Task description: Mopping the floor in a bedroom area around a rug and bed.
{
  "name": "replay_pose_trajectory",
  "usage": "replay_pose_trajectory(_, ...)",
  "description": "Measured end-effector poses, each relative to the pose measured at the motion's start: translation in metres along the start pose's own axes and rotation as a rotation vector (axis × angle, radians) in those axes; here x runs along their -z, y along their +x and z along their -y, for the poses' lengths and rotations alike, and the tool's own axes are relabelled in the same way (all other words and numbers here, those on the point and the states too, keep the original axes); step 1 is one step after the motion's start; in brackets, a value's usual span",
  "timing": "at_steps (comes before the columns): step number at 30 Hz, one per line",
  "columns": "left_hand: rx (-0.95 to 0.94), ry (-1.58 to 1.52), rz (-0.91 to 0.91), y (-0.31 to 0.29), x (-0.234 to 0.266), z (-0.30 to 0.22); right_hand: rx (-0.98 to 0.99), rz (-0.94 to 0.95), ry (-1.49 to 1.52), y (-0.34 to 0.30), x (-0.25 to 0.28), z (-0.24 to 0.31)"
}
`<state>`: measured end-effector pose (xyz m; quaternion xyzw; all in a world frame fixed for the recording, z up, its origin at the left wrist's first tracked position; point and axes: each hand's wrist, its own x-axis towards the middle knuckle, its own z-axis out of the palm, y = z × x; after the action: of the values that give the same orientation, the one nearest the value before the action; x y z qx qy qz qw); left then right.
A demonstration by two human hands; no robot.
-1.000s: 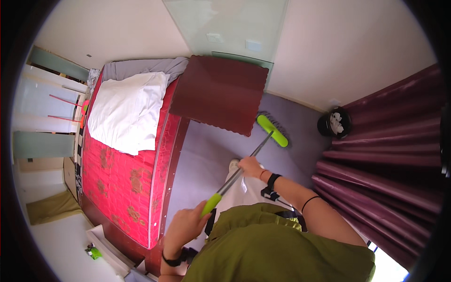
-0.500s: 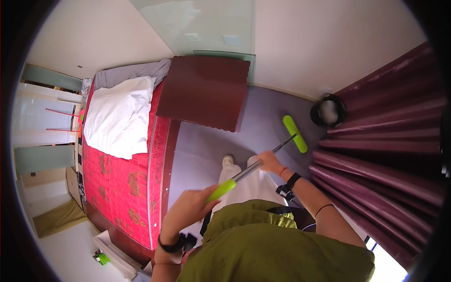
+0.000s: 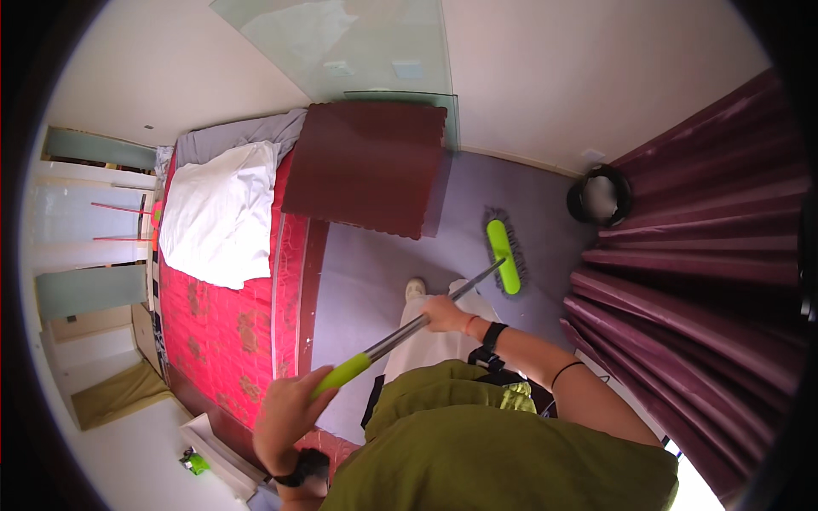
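A mop (image 3: 394, 341) with a metal pole runs slantwise across the view between my two hands. Its green head (image 3: 504, 256), fringed with grey fibres, lies flat on the grey floor (image 3: 358, 281) to the right of my feet. My left hand (image 3: 292, 410) is closed around the green grip at the upper end of the pole, low in the view. Farther along, my right hand (image 3: 446, 315) wraps the metal pole about midway.
A dark brown table (image 3: 366, 170) stands beyond my feet, beside a bed (image 3: 221, 319) with red bedding and a white pillow (image 3: 220, 213). At the right, a black bin (image 3: 599, 196) sits by the wall and long purple curtains (image 3: 682, 281).
The mop head has moved left across the floor, away from the curtains, and its fringe now shows. Both hands have shifted left with the pole, the left one also lower.
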<state>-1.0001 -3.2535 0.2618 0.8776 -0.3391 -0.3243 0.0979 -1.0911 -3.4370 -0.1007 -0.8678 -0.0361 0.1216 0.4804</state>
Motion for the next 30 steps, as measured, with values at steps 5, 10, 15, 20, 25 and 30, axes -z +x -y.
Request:
replay_pose_trajectory(5,-0.007,0.042,0.095,-0.02,0.038,-0.019,0.124,0.09,0.145,0.004,0.003,0.039)
replay_pose_trajectory(10,-0.125,0.061,0.219,0.006,0.058,-0.049,-0.05,0.022,0.168,-0.047,0.032,0.04)
replay_pose_trajectory(15,-0.367,-0.149,0.107,0.086,0.008,-0.048,-0.373,-0.203,0.167,-0.12,0.041,-0.004)
replay_pose_trajectory(20,-0.23,-0.58,0.32,0.124,-0.083,-0.041,-0.628,-0.362,0.067,-0.185,-0.013,-0.05)
replay_pose_trajectory(25,-0.541,-0.444,0.443,0.116,-0.144,-0.018,-0.858,-0.325,0.095,-0.219,-0.084,-0.069)
replay_pose_trajectory(30,-0.555,-0.45,0.305,0.074,-0.162,0.052,-0.881,-0.288,-0.056,-0.191,-0.127,-0.049)
